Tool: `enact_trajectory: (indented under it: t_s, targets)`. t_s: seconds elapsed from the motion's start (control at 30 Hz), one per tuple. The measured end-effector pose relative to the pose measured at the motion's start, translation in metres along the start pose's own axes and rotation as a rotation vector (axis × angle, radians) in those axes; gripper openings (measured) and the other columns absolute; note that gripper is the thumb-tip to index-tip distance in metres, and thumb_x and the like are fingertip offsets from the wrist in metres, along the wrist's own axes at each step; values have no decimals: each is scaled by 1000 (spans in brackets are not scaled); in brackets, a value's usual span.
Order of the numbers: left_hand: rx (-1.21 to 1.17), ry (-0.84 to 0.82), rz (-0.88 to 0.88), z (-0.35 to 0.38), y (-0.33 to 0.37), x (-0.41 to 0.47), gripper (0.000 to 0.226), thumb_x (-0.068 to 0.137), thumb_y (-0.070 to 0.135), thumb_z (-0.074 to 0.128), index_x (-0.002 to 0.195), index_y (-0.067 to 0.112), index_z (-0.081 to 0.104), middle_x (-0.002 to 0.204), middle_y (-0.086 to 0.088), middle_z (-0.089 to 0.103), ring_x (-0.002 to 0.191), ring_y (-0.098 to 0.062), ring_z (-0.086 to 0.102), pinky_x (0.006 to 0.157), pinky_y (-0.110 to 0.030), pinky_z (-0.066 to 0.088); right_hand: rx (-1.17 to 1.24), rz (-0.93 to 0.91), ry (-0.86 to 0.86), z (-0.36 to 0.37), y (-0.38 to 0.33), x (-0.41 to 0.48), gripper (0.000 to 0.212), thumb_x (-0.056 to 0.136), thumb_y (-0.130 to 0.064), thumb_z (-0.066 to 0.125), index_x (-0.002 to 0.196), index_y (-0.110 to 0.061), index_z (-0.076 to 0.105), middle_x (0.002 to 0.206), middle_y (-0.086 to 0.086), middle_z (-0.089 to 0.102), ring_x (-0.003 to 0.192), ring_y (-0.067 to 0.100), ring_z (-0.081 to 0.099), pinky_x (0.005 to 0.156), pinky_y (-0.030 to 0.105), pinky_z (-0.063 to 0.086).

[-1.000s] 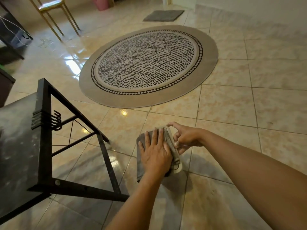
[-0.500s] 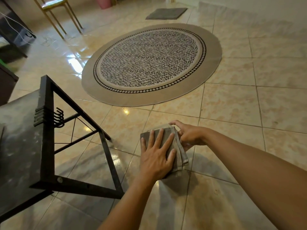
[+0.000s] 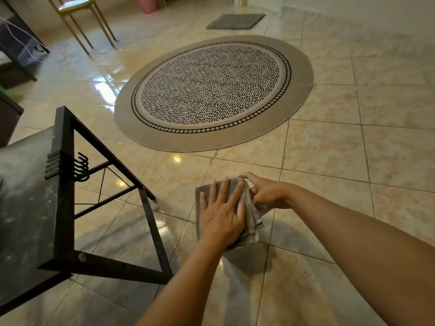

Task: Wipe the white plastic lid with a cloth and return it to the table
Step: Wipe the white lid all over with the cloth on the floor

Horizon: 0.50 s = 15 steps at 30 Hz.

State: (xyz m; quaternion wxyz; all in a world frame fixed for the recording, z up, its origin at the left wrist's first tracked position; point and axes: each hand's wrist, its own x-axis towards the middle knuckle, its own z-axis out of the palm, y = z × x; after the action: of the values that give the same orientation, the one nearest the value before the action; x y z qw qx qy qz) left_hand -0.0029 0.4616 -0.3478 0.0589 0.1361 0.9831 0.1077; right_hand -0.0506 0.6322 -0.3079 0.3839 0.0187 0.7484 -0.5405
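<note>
My left hand (image 3: 221, 217) lies flat, fingers spread, pressing a grey cloth (image 3: 253, 216) held in the air above the tiled floor. My right hand (image 3: 268, 194) grips the right edge of the bundle from behind, index finger stretched over its top. The white plastic lid is hidden under the cloth and my hands. The dark table (image 3: 26, 208) is at the left, its corner a short way from my left hand.
The table has a black metal frame (image 3: 150, 222) with hooks on its side. A round patterned rug (image 3: 211, 90) covers the floor ahead. Farther back are a yellow-legged chair (image 3: 77, 10), a grey doormat (image 3: 235, 21) and a pink bin (image 3: 147, 3).
My left hand has rubbed the cloth slightly across the covered thing. A pale edge that showed at the cloth's lower right a second ago is now covered. My right hand keeps its grip.
</note>
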Motion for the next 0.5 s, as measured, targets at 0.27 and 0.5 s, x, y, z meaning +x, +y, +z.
enact_trajectory:
  t_s: [0.27,0.5]
  targets:
    - [-25,-4,-20,11,2,-22,56,97,53,4,144,55,-27,158,15,-31,144,-18,-38,116,-47,-22,5,2,-16,-1,-1,3,99,83,23,50,153,-39,16,94,15,59,79,26,68,69,44,63]
    - [-64,-19,-150,-5,-1,7,57,104,45,12,153,42,-19,162,7,-25,146,-23,-32,120,-52,-14,-4,3,2,2,-3,2,100,82,24,46,153,-39,15,87,14,57,79,28,67,72,46,63]
